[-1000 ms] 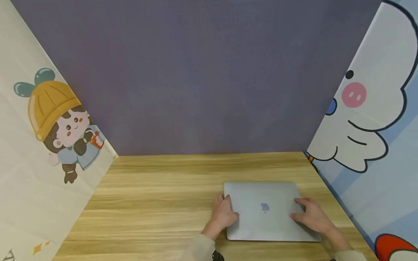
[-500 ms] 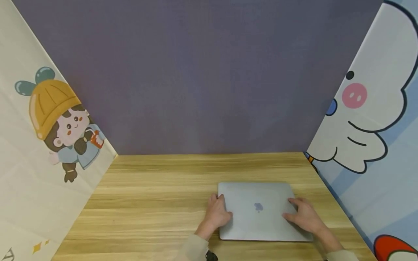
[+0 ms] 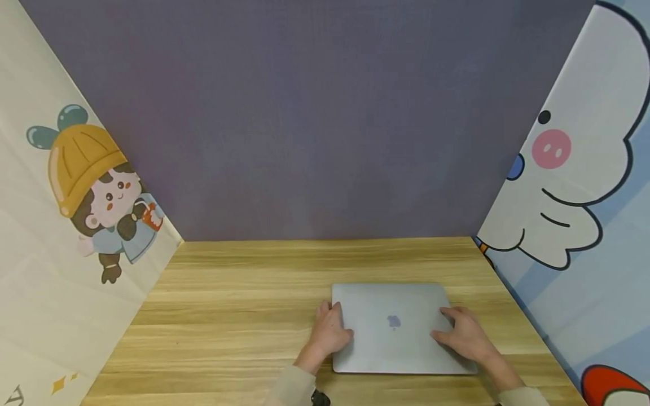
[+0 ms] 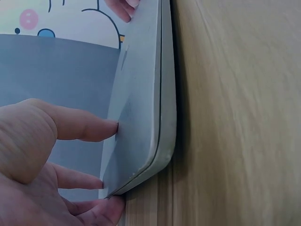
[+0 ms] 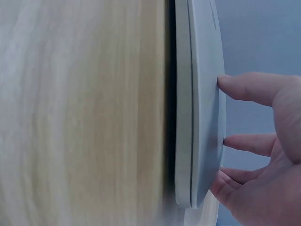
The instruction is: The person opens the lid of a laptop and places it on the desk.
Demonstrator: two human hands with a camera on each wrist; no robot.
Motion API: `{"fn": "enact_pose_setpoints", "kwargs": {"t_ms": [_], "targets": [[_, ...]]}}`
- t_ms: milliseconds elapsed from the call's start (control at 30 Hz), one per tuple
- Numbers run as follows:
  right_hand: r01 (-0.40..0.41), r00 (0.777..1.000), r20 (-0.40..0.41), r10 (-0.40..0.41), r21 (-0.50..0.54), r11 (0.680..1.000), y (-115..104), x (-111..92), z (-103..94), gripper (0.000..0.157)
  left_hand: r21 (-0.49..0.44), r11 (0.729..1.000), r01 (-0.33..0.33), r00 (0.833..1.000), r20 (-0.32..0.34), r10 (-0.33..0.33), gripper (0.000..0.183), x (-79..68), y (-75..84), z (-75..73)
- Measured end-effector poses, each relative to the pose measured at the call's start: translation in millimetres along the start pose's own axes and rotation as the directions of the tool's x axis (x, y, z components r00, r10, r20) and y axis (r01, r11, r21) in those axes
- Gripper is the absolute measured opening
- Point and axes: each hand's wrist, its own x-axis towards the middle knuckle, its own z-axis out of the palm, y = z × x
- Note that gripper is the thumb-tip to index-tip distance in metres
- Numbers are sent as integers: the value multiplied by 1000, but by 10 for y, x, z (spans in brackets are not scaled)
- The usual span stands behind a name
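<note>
A closed silver laptop (image 3: 386, 352) with an apple logo on its lid lies flat on the wooden table, right of the middle. At its left side my left hand (image 3: 329, 331) grips the edge, with thumb and index fingertip on the lid. My right hand (image 3: 464, 335) holds the opposite side in the same manner. The left wrist view shows the thumb (image 4: 89, 123) pressing the lid (image 4: 134, 94), while other fingers curl at the side edge. From the right wrist, the thumb (image 5: 251, 87) also touches the lid, and lower fingers meet the side edge.
Wood-grain table (image 3: 228, 316) extends left of and behind the laptop. A grey-purple panel (image 3: 325, 124) rises at the table's back edge. Side walls carry cartoon prints, a child in a yellow hat (image 3: 83, 163) on the left and a white figure (image 3: 584, 141) on the right.
Both hands have slid the laptop leftward across the table, with a shorter shift in the latest half second. Their hold on its sides looks the same.
</note>
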Motion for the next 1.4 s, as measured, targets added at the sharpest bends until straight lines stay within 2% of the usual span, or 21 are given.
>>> {"fn": "enact_pose_setpoints", "kwargs": {"t_ms": [333,900,1400], "targets": [[-28,1000,13,28,-3,1000,-118,33,87,80,-15,1000,-8,1000,-19,7,69,-23,-104,-75],[-30,999,17,31,-14,999,-356,70,170,79,-28,998,54,998,-16,-54,72,-46,-254,-185],[-35,999,25,35,-1,999,-536,123,302,79,-50,997,65,997,-32,-67,73,-63,-431,-315]]}}
